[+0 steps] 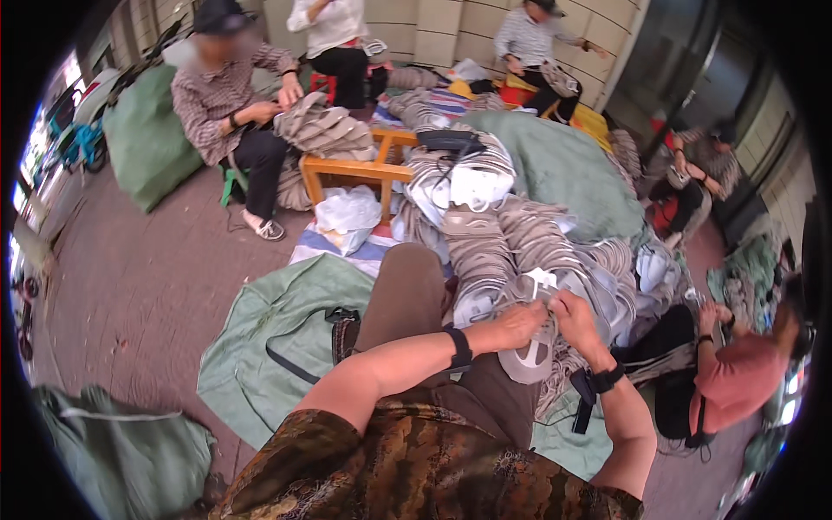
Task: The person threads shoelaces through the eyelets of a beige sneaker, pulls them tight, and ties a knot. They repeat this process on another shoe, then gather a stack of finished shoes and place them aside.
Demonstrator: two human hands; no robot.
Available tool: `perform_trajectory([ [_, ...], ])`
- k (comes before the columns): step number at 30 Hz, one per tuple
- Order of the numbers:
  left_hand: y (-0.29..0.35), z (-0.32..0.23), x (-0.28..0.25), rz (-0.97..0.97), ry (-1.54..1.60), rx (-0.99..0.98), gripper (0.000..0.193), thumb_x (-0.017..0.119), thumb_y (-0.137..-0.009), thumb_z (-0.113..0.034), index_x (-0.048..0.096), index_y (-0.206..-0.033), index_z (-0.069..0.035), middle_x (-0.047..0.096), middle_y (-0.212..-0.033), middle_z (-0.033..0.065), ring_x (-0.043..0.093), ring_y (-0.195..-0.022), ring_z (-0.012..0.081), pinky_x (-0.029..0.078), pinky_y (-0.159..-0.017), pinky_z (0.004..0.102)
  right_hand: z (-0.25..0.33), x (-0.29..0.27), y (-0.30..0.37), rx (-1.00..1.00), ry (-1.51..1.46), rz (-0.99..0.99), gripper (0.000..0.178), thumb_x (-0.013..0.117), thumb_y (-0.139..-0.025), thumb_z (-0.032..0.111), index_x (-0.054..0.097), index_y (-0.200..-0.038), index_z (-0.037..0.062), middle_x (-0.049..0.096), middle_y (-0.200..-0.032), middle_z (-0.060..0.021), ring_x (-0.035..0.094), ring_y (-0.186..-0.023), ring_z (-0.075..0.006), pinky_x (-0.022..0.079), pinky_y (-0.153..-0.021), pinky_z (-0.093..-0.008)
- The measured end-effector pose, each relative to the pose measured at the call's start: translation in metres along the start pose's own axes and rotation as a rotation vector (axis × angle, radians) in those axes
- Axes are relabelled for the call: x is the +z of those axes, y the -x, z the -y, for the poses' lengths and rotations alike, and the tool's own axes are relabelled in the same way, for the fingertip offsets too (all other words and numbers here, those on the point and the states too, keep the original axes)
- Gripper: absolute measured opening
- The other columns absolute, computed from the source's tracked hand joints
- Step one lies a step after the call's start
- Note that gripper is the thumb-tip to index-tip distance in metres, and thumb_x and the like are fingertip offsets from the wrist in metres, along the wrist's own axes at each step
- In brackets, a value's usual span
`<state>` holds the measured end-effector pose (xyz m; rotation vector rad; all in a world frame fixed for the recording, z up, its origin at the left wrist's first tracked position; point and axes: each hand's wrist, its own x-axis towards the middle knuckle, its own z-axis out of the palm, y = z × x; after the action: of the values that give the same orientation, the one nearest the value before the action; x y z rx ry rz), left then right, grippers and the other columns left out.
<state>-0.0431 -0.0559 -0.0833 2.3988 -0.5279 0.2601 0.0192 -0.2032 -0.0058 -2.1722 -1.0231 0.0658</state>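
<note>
A grey-beige shoe upper (530, 362) with pale stripes lies over my right thigh, its rounded toe toward me. My left hand (523, 324) grips its left side with bent fingers. On the opposite side my right hand (575, 319) is closed in a pinch near the white tongue; what is between its fingertips is too small to make out. Long rows of stacked shoe uppers (479, 256) of the same colours begin just beyond my hands.
A wooden frame stool (373, 169) lies ahead with a white plastic bag (347, 217) beside it. Green sheeting (277, 342) spreads on the left, and a green sack (555, 165) covers part of the pile. A co-worker in pink (745, 381) sits close on the right; several others sit around.
</note>
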Motion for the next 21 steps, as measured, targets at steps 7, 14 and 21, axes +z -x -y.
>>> perform_trajectory([
  [7,0.014,-0.004,0.007,-0.152,0.194,0.155,0.017,0.056,-0.081,-0.004,0.048,-0.095,0.002,0.049,-0.101,0.0224,0.055,-0.088,0.0436,0.046,-0.074,0.0493,0.050,-0.009,-0.022,-0.123,0.081,0.034,0.022,0.053,-0.091,0.018,0.051,-0.082,-0.0017,0.048,-0.066,-0.0167,0.045,-0.060,-0.0243,0.040,-0.058,-0.0385],
  [14,0.059,-0.081,-0.045,0.252,0.388,0.219,0.011,0.054,-0.084,-0.007,0.045,-0.087,0.000,0.045,-0.088,0.0189,0.051,-0.082,0.0416,0.041,-0.071,0.0489,0.131,-0.007,-0.077,-0.380,-0.259,0.339,0.024,0.049,-0.093,0.018,0.048,-0.077,-0.0001,0.039,-0.062,-0.0014,0.038,-0.060,-0.0097,0.036,-0.054,-0.0300],
  [21,0.075,-0.156,-0.085,0.523,0.505,0.534,0.015,0.058,-0.085,-0.004,0.043,-0.082,0.001,0.042,-0.090,0.0159,0.050,-0.072,0.0340,0.042,-0.062,0.0440,0.224,-0.018,-0.053,-0.639,-0.435,0.565,0.018,0.050,-0.093,0.016,0.056,-0.085,0.0017,0.054,-0.068,-0.0010,0.049,-0.064,-0.0087,0.042,-0.057,-0.0266],
])
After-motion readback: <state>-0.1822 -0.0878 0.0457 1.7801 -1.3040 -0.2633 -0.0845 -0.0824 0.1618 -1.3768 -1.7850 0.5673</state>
